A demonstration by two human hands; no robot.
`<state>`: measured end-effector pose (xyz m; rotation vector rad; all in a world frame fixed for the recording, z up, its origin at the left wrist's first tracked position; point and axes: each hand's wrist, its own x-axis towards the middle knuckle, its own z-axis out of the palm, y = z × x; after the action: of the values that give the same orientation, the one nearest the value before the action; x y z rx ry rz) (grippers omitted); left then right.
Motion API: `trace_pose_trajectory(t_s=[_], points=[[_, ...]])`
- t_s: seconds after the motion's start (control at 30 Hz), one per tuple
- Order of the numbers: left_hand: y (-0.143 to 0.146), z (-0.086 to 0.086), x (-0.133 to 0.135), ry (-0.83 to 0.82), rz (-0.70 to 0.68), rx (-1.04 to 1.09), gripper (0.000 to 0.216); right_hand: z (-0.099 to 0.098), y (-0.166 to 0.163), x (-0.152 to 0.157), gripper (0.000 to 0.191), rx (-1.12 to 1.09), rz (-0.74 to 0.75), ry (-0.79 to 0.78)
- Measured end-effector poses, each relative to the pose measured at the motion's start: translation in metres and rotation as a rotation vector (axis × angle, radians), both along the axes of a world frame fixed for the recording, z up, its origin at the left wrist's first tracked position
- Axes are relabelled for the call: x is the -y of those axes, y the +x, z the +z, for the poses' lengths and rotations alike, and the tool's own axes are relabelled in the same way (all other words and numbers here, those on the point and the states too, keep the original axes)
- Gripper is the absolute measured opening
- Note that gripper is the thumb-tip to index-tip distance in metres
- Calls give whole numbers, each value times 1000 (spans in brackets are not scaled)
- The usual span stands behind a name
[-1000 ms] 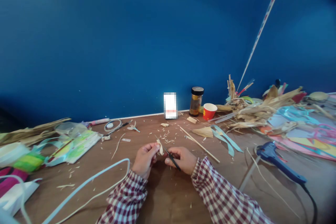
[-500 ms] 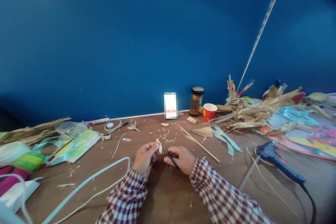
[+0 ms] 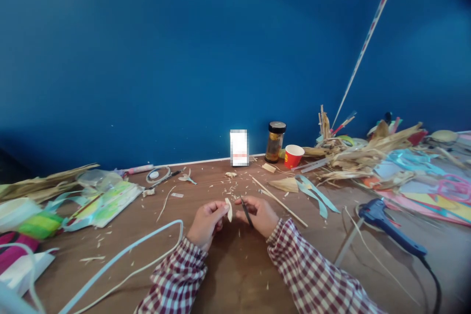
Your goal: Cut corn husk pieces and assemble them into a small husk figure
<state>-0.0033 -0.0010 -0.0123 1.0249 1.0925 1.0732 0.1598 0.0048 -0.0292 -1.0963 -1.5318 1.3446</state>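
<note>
The pale piece (image 3: pixel 229 209) sits between the two hands, just above the table (image 3: pixel 235 274). It is pinched at its left edge by the thumb and fingertips of the left hand (image 3: pixel 207 219). The right hand (image 3: pixel 259 214) is just to the right of it, curled shut around a slim black tool (image 3: pixel 246 211). The tool's tip points up and away, close to the piece, though whether they touch cannot be told. Nothing lies between the hands and the piece, and the gap between them is bare but for the tool.

Small pale shavings (image 3: pixel 230 189) are scattered on the table just beyond both hands. Past the right hand a thin wooden stick (image 3: pixel 280 202) lies slanted, and pale blue strips (image 3: pixel 315 196) lie beyond it. Further right of the right hand is a blue glue gun (image 3: pixel 386 225), with a heap of dried husks (image 3: pixel 362 157) behind it. Well beyond the right hand, against the blue wall (image 3: pixel 184 68), stand a red paper cup (image 3: pixel 294 156) and a jar with a black lid (image 3: pixel 275 142). A small white card (image 3: pixel 239 147) stands to the left of the jar. On the near left of the left hand a light blue cord (image 3: pixel 128 254) loops across the table. Well to the left of that hand lie green printed packets (image 3: pixel 105 205).

The piece is small, cream-coloured and thin, a narrow leaf shape held upright with its lower end pointed.
</note>
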Motion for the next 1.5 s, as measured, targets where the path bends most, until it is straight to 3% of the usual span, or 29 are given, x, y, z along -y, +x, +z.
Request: trace_pose_trajectory(t_s=[0.1, 0.27, 0.67, 0.93, 1.17, 1.3, 1.4, 1.5], points=[[1, -2, 2, 44, -135, -126, 28, 5, 7, -5, 40, -71, 3, 29], [3, -5, 6, 9, -327, -296, 26, 14, 16, -3, 41, -17, 154, 14], [5, -14, 10, 105, -406, -476, 16, 0, 19, -2, 33, 141, 320, 80], [7, -10, 12, 164, -441, -505, 19, 6, 19, 2, 36, 234, 343, 98], [9, -6, 13, 172, -523, -597, 20, 0, 17, 2, 31, 411, 291, 237], [9, -7, 12, 188, -520, -579, 19, 5, 15, 4, 35, 394, 282, 238], [6, -6, 9, 141, -472, -475, 21, 10, 14, 5, 37, 246, 234, 186], [3, -4, 5, 63, -282, -314, 28, 12, 10, 2, 38, 19, 100, 93]])
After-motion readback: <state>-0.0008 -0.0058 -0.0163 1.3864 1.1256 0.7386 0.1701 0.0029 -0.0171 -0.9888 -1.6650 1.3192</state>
